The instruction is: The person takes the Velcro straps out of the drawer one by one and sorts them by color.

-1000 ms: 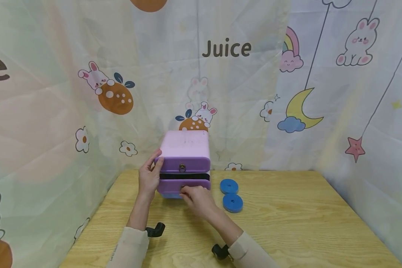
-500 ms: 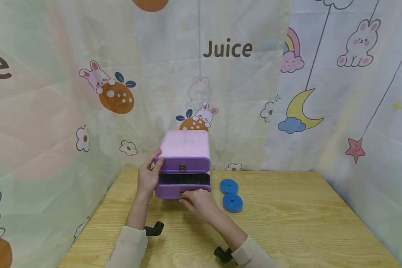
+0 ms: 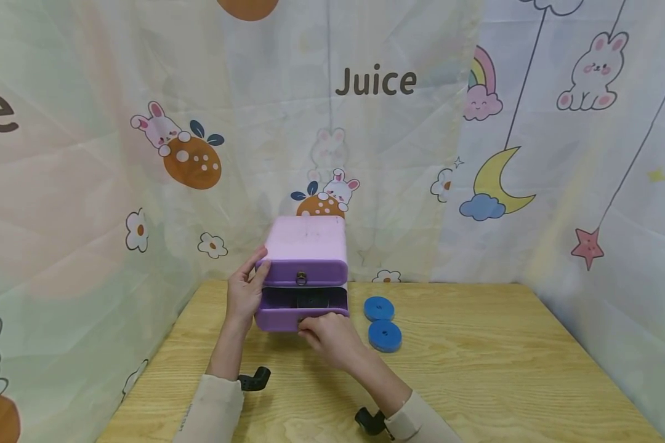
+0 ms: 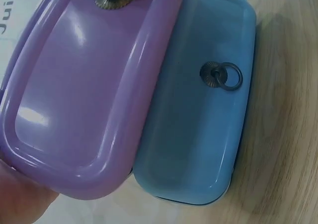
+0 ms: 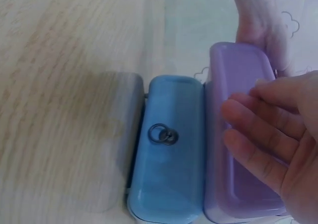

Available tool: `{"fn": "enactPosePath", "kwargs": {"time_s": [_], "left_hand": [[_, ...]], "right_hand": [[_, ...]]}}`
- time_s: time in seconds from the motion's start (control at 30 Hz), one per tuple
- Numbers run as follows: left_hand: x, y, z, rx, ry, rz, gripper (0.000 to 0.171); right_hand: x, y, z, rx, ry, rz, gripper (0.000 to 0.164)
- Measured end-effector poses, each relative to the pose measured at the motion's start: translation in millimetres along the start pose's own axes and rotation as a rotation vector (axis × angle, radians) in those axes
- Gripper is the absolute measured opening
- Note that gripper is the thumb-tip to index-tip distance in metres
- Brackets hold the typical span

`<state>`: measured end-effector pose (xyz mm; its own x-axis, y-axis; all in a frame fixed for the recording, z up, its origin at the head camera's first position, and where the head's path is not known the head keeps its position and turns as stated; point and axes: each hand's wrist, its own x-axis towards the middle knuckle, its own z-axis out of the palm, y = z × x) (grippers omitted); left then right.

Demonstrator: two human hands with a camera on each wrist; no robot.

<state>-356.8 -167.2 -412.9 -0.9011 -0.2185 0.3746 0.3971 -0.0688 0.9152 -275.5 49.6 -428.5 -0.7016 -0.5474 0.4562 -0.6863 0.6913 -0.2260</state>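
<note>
A small cabinet with a pink top (image 3: pixel 306 237) stands on the table. Its upper purple drawer (image 3: pixel 327 272) is closed. Below it, another purple drawer (image 3: pixel 277 320) is pulled out, showing a dark interior. My left hand (image 3: pixel 245 294) grips the cabinet's left side, thumb at the upper drawer's front edge. At the pulled-out drawer's front, my right hand (image 3: pixel 335 337) pinches its ring pull, mostly hidden by the fingers. Both wrist views show a blue drawer (image 4: pixel 184 129) under the purple one, its brass-coloured ring pull (image 5: pixel 163 134) hanging free.
Two flat round blue discs, one farther back (image 3: pixel 379 307) and one nearer (image 3: pixel 385 336), lie right of the cabinet on the wooden table (image 3: pixel 493 369). Printed cloth (image 3: pixel 399 141) hangs behind and at both sides. A black camera mount shows at each wrist.
The right hand has drawn the lower purple drawer out toward me, widening the gap above it. In the head view it now covers the blue drawer. The left hand stays on the cabinet.
</note>
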Motion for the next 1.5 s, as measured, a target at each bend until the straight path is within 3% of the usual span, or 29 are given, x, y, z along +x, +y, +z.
{"fn": "enactPosePath", "kwargs": {"time_s": [0.43,0.77,1.03,1.13,1.2,1.37,1.5], "left_hand": [[0.3,0.1,-1.9,0.019,-0.022,-0.008,0.047],[-1.7,1.8,0.9,-0.02,-0.011,0.025,0.046],[-1.0,0.2,0.4,-0.018,-0.009,0.039,0.044],[-0.6,-0.2,0.4,-0.028,-0.012,0.045,0.043],[-0.5,-0.4,0.5,-0.03,-0.012,0.043,0.043],[-1.3,-0.2,0.5,-0.01,-0.009,0.043,0.044],[-1.0,-0.4,0.6,-0.016,-0.004,0.048,0.044]], "right_hand": [[-1,-9,-13,0.019,-0.184,-0.021,0.009],[-4,-18,-22,0.046,-0.27,-0.026,0.008],[-6,-25,-26,-0.009,-0.288,-0.057,0.012],[-7,-27,-29,0.022,-0.259,-0.083,0.014],[-6,-26,-32,0.099,-0.215,-0.1,0.014],[-2,-18,-39,0.388,-0.026,-0.174,0.012],[3,-9,-43,0.473,0.122,-0.221,0.01]]}}
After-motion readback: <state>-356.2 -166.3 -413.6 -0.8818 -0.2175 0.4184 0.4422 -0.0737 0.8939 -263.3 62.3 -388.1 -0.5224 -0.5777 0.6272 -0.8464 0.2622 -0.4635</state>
